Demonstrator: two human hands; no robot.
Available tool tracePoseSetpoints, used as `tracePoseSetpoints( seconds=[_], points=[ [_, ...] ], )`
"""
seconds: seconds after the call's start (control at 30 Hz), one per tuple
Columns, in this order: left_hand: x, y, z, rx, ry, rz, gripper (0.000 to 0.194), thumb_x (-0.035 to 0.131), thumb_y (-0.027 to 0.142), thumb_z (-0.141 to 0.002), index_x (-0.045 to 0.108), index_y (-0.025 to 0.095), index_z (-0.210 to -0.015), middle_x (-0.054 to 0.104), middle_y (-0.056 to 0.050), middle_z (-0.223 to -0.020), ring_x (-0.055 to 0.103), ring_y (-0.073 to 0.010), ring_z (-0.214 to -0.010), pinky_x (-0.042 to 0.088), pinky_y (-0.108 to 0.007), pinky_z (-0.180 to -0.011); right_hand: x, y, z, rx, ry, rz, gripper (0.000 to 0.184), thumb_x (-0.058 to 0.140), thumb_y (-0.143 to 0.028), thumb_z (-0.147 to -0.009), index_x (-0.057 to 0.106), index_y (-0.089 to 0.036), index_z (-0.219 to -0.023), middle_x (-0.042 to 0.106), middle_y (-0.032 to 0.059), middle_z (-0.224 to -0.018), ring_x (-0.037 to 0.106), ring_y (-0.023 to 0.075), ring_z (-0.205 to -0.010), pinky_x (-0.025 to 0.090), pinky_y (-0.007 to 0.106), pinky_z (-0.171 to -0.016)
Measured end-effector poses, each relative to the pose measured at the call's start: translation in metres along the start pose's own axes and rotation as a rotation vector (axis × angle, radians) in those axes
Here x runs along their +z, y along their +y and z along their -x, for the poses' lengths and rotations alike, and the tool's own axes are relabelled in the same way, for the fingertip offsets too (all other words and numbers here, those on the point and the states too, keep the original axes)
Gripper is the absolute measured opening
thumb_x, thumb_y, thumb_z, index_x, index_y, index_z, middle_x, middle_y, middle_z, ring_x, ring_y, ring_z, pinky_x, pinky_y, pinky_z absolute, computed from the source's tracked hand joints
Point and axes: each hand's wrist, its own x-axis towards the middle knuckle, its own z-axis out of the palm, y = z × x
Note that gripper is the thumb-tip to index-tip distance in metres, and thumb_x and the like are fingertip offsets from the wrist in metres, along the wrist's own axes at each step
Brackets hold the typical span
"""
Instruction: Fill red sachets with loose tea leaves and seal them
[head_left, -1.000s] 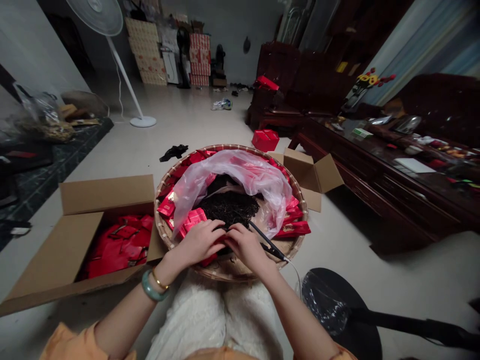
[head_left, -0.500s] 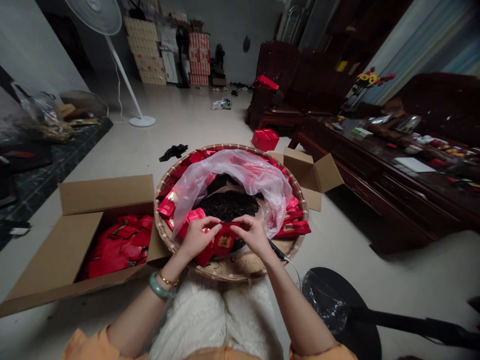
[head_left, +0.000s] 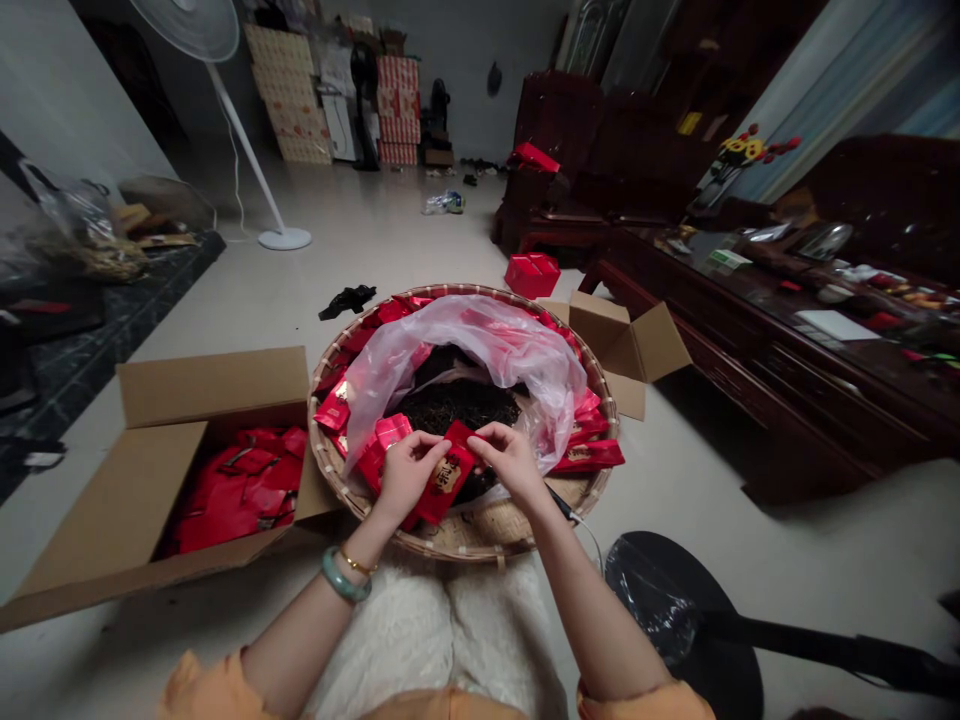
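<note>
Between both hands is a small red packet [head_left: 448, 474] with gold and black print, tilted over the near part of a round woven bamboo tray [head_left: 480, 545]. My left hand [head_left: 407, 474] pinches its upper left edge between thumb and fingers. At the upper right edge, my right hand [head_left: 511, 462] pinches it the same way. Just beyond lies a heap of dark, dry tea leaves [head_left: 457, 405] inside an opened clear plastic bag [head_left: 487, 325]. More red packets [head_left: 585, 455] lie around the bag in the tray. A black tool with a white cord [head_left: 562, 503] is partly hidden behind my right forearm.
To the left stands an open cardboard box [head_left: 150, 490] filled with red packets [head_left: 240, 490]. Another open carton [head_left: 626, 345] sits behind the tray's right side, near a red box [head_left: 532, 275]. A round black stand base [head_left: 712, 640] lies at right, beside a long dark wooden table [head_left: 750, 350].
The red packet, mostly hidden under my hands at first, has come up into view and turned to a slant. Both hands have drawn apart slightly, still pinching its top.
</note>
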Motion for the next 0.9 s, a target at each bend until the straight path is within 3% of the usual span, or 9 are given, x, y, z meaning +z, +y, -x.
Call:
tracePoseSetpoints(
  seconds=[0.27,0.37,0.47,0.57,0.73,0.9],
  points=[
    [0.006,-0.006,0.002,-0.087,0.047,0.186,0.025,0.069,0.036,-0.065,0.06,0.014,-0.068,0.062,0.001,-0.064,0.058,-0.0115,-0.063,0.048,-0.024,-0.064,0.0,0.002,0.001,-0.032,0.012,0.012,0.029,0.073,-0.041,-0.06,0.058,-0.017,-0.067,0.057,-0.0052,-0.051,0.049,0.0074,-0.039,0.041,0.019,-0.038],
    [0.006,-0.006,0.007,-0.183,0.014,0.372,0.039,0.071,0.04,-0.064,0.058,0.014,-0.091,0.064,0.001,-0.071,0.062,-0.0117,-0.064,0.049,-0.024,-0.064,0.0,0.001,0.001,-0.046,0.018,0.024,0.029,0.072,-0.041,-0.061,0.057,-0.017,-0.067,0.056,-0.0056,-0.049,0.048,0.0074,-0.038,0.038,0.019,-0.036],
    [0.004,-0.001,0.015,-0.346,-0.269,0.431,0.055,0.068,0.045,-0.068,0.051,0.014,-0.111,0.068,-0.006,-0.086,0.066,-0.0153,-0.066,0.051,-0.026,-0.06,-0.001,0.001,-0.001,-0.036,0.02,0.011,0.029,0.072,-0.041,-0.061,0.057,-0.017,-0.067,0.056,-0.0054,-0.049,0.048,0.0076,-0.038,0.039,0.019,-0.037],
    [0.002,0.003,0.023,-0.486,-0.518,0.364,0.056,0.073,0.041,-0.065,0.052,0.012,-0.108,0.069,-0.011,-0.088,0.067,-0.018,-0.058,0.051,-0.027,-0.053,-0.003,0.003,-0.004,-0.018,0.024,0.006,0.03,0.072,-0.041,-0.06,0.057,-0.016,-0.068,0.056,-0.005,-0.051,0.048,0.0075,-0.039,0.039,0.019,-0.038],
    [0.005,0.001,0.026,-0.477,-0.454,0.308,0.051,0.075,0.038,-0.062,0.053,0.012,-0.1,0.07,-0.012,-0.086,0.066,-0.017,-0.055,0.051,-0.026,-0.051,-0.006,0.004,-0.007,-0.052,0.005,0.099,0.029,0.068,-0.043,-0.065,0.059,-0.017,-0.072,0.056,-0.0044,-0.055,0.045,0.0073,-0.043,0.037,0.019,-0.039],
    [0.006,-0.004,0.026,-0.417,-0.46,0.196,0.045,0.076,0.036,-0.059,0.054,0.013,-0.091,0.069,-0.006,-0.078,0.065,-0.0176,-0.055,0.052,-0.029,-0.053,-0.003,0.0,-0.003,-0.147,-0.013,0.295,0.02,0.067,-0.035,-0.068,0.064,-0.016,-0.073,0.062,-0.0017,-0.064,0.052,0.0105,-0.056,0.041,0.02,-0.051]
  ],
)
